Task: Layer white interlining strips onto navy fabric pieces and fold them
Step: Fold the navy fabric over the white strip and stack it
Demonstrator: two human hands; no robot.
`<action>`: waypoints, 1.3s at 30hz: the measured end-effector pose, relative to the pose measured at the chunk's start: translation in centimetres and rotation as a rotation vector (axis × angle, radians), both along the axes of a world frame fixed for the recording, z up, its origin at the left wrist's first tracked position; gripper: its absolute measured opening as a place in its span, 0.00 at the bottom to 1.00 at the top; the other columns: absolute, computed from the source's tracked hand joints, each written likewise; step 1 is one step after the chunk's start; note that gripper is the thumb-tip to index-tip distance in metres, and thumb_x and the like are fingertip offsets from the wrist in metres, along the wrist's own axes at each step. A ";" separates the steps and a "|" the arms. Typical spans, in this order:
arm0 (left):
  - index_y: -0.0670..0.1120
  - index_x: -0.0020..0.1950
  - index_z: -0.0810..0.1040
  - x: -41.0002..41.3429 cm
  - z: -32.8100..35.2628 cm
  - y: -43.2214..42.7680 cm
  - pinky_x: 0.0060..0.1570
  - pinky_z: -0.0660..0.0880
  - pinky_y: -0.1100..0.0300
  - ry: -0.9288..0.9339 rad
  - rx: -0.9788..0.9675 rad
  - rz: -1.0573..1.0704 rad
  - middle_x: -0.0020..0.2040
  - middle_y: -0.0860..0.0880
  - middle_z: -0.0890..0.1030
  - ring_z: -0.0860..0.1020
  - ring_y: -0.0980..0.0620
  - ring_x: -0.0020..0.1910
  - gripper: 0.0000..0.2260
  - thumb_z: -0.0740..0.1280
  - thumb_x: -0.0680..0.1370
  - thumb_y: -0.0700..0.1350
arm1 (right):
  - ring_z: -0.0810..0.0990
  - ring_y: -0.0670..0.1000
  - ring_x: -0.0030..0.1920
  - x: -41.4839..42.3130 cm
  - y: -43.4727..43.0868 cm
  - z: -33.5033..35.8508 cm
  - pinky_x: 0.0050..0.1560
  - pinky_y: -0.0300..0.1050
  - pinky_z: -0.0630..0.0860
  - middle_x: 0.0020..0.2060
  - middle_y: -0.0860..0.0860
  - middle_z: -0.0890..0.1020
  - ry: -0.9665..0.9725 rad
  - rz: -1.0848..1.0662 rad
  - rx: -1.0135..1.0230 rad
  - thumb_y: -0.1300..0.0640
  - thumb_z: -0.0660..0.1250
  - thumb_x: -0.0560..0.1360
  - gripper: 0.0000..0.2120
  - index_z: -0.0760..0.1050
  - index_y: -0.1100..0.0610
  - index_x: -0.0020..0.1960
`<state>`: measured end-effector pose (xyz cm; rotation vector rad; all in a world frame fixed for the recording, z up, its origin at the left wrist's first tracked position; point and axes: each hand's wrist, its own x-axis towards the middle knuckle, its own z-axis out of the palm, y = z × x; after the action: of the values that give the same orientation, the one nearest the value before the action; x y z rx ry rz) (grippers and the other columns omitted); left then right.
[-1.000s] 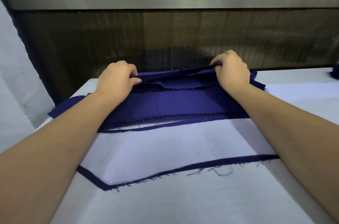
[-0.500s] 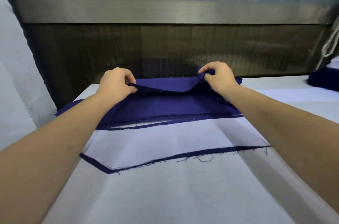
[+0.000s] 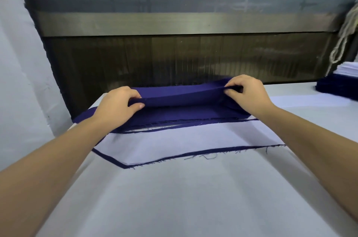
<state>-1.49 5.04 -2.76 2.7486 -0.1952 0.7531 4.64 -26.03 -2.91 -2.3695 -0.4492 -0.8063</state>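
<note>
- The left hand (image 3: 118, 105) pinches the left end of a navy piece (image 3: 184, 95), with the thumb under the edge and the fingers curled over it.
- The right hand (image 3: 249, 94) pinches the right end of the same piece between thumb and curled fingers, a little higher than the left.
- The navy piece spans the gap between the hands, its near edge raised off a navy pile (image 3: 174, 115) lying directly below them.
- The pile's frayed near edge runs just on the person's side of the hands, and its left end juts out past the left wrist.
- Nearer the person, between the forearms, a white interlining (image 3: 174, 143) lies flat on more navy cloth. Only a thin navy border (image 3: 193, 154) with loose threads shows along its near and left edges.
- Everything rests on a white-covered worktop (image 3: 174, 198).
- Well to the right of the right hand, a second pile (image 3: 337, 88) of navy carries white sheets (image 3: 348, 69), and a pale cord (image 3: 344, 39) hangs above it.
- Beyond the hands stands a dark panel (image 3: 174, 58) topped by a metal strip (image 3: 174, 23).
</note>
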 end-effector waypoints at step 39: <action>0.47 0.37 0.81 -2.5 -0.5 2.5 0.51 0.69 0.56 0.182 -0.601 0.029 0.46 0.52 0.77 0.74 0.50 0.51 0.15 0.62 0.77 0.32 | 0.73 0.54 0.50 -0.8 -6.5 -1.3 0.46 0.45 0.75 0.47 0.52 0.76 0.398 -0.162 0.809 0.80 0.62 0.69 0.22 0.78 0.57 0.51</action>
<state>-3.98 7.52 -3.29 2.2271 0.0987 0.4638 3.83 -32.56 -4.18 -1.7350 0.2146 -0.4365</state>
